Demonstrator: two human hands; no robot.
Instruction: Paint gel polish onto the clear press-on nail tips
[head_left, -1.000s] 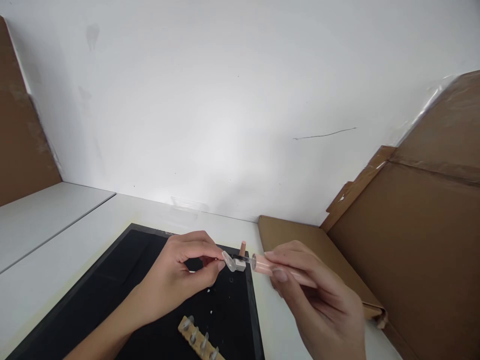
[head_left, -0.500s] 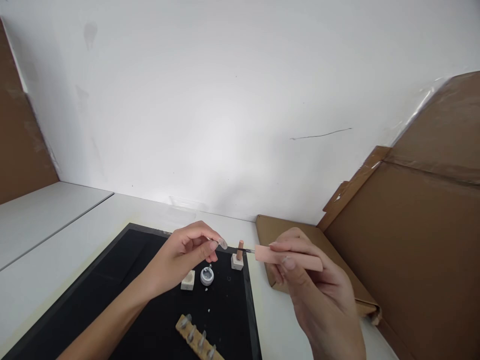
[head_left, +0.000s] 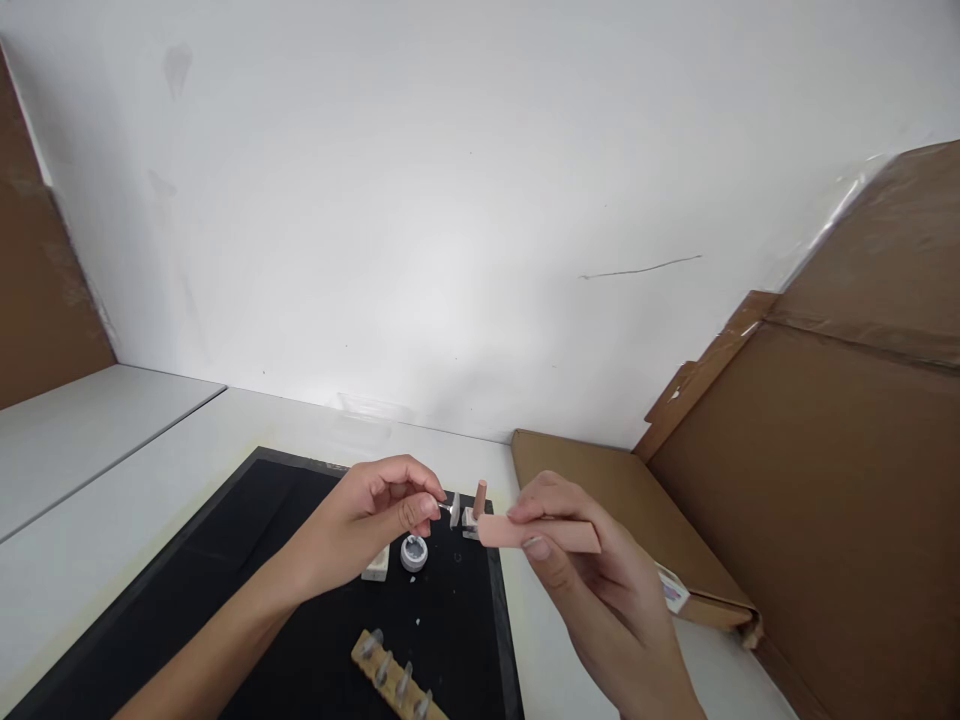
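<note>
On a black mat (head_left: 187,590) on a white table, 2 bare hands work. Compared with 0.5 seconds ago, the right hand (head_left: 585,560) has moved left, revealing a printed label (head_left: 673,590) on the flat cardboard box (head_left: 592,470) at right. Its fingers and thumb grip a thick pink handle (head_left: 536,533), whose left end now sits in front of the bottle. The left hand (head_left: 394,505) pinches the stem of a clear nail-shaped piece (head_left: 455,509), now turned edge-on, just left of the handle and apart from it.

Containers, largest first: the cardboard box is closed; the small pale bottle (head_left: 480,500) stands at the mat's far right with its pink cap on; the little white jar (head_left: 413,553) is open, grey material inside.

A wooden strip (head_left: 391,683) bearing 4 clear pieces is cut off at the near edge. The left hand partly covers a pale block (head_left: 375,570). The handle hides much of the bottle's body — and its dark brush is hard to make out.
</note>
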